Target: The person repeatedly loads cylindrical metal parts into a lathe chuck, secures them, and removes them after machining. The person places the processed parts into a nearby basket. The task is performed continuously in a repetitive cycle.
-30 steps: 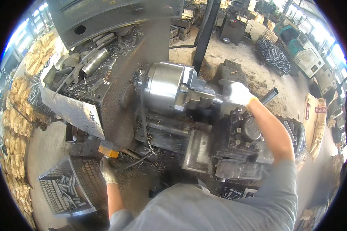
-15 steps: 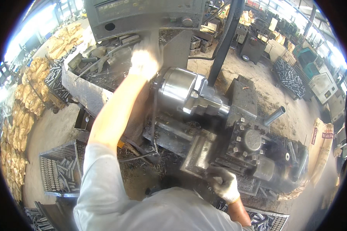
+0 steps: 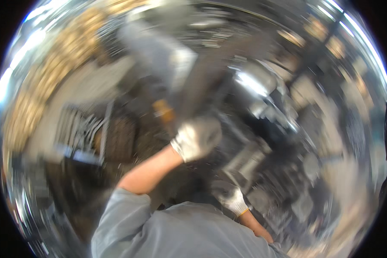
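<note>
Motion smears nearly the whole picture. My left hand (image 3: pixel 198 138), in a white work glove with a dark palm side, is in front of my chest over the dark lathe bed area; its fingers are too blurred to read. Lower right of it, my right hand (image 3: pixel 229 197), also gloved, is close to the near side of the lathe carriage (image 3: pixel 248 162). Its fingers are dark and smeared, and I cannot tell whether they hold anything. The shiny lathe chuck (image 3: pixel 256 81) with its jaws stands beyond my hands, to the right.
At left a metal crate (image 3: pixel 84 157) holds several blurred metal parts. Tan sacks (image 3: pixel 28 107) line the far left. A pale grey panel (image 3: pixel 157 53) of the machine rises ahead, and a small orange-yellow thing (image 3: pixel 163 110) is near my left hand.
My left hand has come down and back from beneath the control panel to in front of my chest. My right hand stays near the carriage. The view has swung, blurring everything.
</note>
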The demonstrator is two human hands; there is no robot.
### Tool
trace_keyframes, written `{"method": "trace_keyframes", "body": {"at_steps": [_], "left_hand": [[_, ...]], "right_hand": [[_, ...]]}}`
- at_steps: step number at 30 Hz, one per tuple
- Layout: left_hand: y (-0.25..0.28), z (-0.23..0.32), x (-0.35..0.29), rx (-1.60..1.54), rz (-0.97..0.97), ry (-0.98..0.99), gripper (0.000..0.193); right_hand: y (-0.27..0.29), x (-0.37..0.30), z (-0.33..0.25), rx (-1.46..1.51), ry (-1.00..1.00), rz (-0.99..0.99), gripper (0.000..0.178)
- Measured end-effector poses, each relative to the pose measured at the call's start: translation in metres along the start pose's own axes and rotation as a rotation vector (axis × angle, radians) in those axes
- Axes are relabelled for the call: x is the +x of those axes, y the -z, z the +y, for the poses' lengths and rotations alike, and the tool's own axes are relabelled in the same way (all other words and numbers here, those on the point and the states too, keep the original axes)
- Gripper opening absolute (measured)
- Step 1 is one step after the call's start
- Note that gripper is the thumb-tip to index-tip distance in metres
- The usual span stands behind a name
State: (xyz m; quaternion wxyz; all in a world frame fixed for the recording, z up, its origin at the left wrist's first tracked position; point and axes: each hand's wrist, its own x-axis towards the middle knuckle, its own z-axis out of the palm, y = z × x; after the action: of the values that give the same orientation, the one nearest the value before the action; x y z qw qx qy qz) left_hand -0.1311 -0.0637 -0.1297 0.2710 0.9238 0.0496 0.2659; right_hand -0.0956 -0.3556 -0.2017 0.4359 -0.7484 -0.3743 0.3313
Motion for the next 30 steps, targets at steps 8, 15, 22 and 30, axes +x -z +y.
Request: {"method": "trace_keyframes", "body": {"at_steps": [8,15,22,30], "left_hand": [[0.059,0.100,-0.708,0.599,0.851,1.948,0.039],[-0.038,0.462,-0.985,1.011,3.582,1.767,0.052],[-0.075,0.546,-0.949,0.530,-0.147,3.427,0.058],[-0.056,0.576,-0.967,0.712,1.090,3.065,0.058]], "right_hand": [[-0.208,0.060,0.000,-0.015,-0.171,-0.677,0.034],[-0.463,0.015,-0.077,-0.424,0.329,-1.224,0.034],[-0.599,-0.036,-0.136,-0.870,0.866,-1.456,0.051],[-0.676,0.002,-0.132,-0.870,0.752,-1.555,0.047]]}}
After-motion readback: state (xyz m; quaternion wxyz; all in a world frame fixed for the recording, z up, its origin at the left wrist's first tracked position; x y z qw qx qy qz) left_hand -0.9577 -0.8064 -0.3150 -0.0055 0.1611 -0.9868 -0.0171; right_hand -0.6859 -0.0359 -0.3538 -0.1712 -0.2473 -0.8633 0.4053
